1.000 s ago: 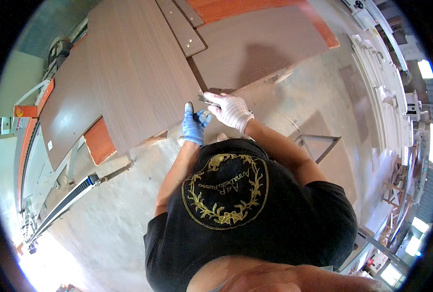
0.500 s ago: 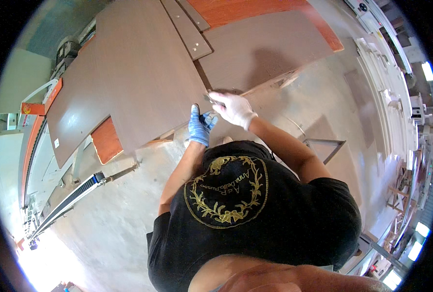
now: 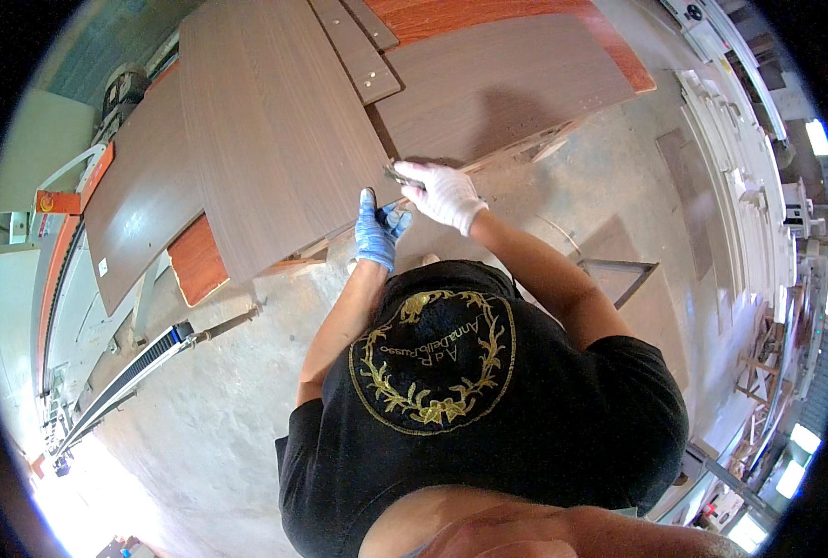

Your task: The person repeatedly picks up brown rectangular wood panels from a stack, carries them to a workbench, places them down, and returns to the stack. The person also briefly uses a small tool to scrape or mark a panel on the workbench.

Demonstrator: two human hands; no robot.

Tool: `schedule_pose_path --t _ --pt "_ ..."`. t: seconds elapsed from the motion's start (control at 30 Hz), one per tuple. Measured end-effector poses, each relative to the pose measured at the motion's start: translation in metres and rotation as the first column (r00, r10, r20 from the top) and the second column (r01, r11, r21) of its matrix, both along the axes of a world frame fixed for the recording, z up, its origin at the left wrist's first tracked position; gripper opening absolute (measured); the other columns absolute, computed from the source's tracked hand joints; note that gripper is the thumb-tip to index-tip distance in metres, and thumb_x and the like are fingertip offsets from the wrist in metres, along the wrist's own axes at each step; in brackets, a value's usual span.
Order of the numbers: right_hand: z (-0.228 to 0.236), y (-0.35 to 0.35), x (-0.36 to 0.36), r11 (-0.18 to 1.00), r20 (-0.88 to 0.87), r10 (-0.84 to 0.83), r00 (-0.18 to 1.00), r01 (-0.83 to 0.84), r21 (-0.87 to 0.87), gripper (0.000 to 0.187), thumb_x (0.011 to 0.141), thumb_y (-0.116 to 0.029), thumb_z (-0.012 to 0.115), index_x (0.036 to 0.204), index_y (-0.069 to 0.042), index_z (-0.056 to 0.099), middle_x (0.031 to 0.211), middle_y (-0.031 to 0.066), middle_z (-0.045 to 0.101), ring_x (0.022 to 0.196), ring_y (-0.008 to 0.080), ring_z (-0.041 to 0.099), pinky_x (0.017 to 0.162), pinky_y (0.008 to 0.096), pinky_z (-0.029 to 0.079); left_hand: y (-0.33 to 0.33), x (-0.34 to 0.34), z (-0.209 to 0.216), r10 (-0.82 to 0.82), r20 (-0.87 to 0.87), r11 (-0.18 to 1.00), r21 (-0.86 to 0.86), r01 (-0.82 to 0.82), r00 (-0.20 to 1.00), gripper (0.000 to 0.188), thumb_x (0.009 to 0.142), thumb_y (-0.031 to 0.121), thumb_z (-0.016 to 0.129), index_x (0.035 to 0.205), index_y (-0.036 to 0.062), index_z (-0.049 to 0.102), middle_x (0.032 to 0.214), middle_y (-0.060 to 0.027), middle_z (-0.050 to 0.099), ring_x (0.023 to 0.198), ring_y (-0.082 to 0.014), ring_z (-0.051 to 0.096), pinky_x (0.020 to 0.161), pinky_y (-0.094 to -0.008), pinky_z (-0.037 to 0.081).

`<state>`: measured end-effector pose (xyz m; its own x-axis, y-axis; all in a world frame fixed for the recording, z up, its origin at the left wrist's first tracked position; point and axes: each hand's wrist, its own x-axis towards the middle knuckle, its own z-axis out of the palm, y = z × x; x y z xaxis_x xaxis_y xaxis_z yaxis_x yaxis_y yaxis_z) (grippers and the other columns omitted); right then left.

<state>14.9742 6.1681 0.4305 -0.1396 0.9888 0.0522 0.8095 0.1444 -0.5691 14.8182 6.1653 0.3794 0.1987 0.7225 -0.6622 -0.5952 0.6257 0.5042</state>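
Note:
My right hand (image 3: 449,197), in a white knit glove, is closed round a small dark hand tool (image 3: 397,175). The tool sits at the near right corner of a large brown wood-grain panel (image 3: 284,130), and its working end is too small to make out. Beside it, my left hand (image 3: 379,232) wears a blue glove with dark fingertips. One digit stretches up over the panel's near edge, and the others are bent and spread apart from it. I see nothing held in that hand. Part of its contact with the edge is hidden.
More brown panels (image 3: 507,84) lie right and left of the large one. Narrow strips with holes (image 3: 363,70) rest at the far side. Reddish boards (image 3: 198,262) show underneath. A roller conveyor (image 3: 149,367) stands at left. A metal frame (image 3: 633,279) is on the floor at right.
My right hand and its tool have shifted slightly left and up along the panel's corner. My left hand has moved slightly up beside it. The panels look still.

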Motion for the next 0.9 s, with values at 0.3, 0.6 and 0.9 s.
schedule_pose_path --t 0.3,0.6,0.9 --pt "0.004 0.004 0.000 1.000 0.015 0.010 1.000 -0.010 -0.002 0.038 0.083 -0.033 0.049 0.119 -0.020 0.053 0.098 0.0156 0.062 0.089 0.0303 0.060 0.078 0.0415 0.047 0.000 0.001 0.000 -0.001 0.008 0.999 0.050 0.001 1.000 0.041 0.084 0.050 0.052 0.095 0.0110 0.059 0.064 -0.0031 0.060 0.051 -0.0134 0.056 0.059 -0.0327 0.055" --pt "-0.004 0.010 -0.001 0.997 -0.035 -0.028 0.999 0.030 0.070 0.040 0.082 -0.035 0.050 0.119 -0.019 0.054 0.098 0.0135 0.063 0.085 0.0304 0.061 0.076 0.0407 0.048 -0.003 0.002 0.006 0.011 0.012 0.998 0.056 -0.011 1.000 0.041 0.083 0.049 0.055 0.098 0.0110 0.057 0.069 -0.0038 0.059 0.053 -0.0125 0.056 0.060 -0.0319 0.056" --pt "0.004 0.010 -0.002 0.998 -0.023 -0.021 1.000 0.020 -0.053 0.038 0.082 -0.035 0.052 0.118 -0.023 0.054 0.095 0.0145 0.063 0.084 0.0310 0.061 0.075 0.0413 0.049 -0.001 0.001 -0.003 0.024 -0.004 1.000 0.017 -0.024 1.000 0.043 0.083 0.049 0.054 0.097 0.0081 0.058 0.062 -0.0035 0.057 0.050 -0.0133 0.055 0.061 -0.0336 0.056"
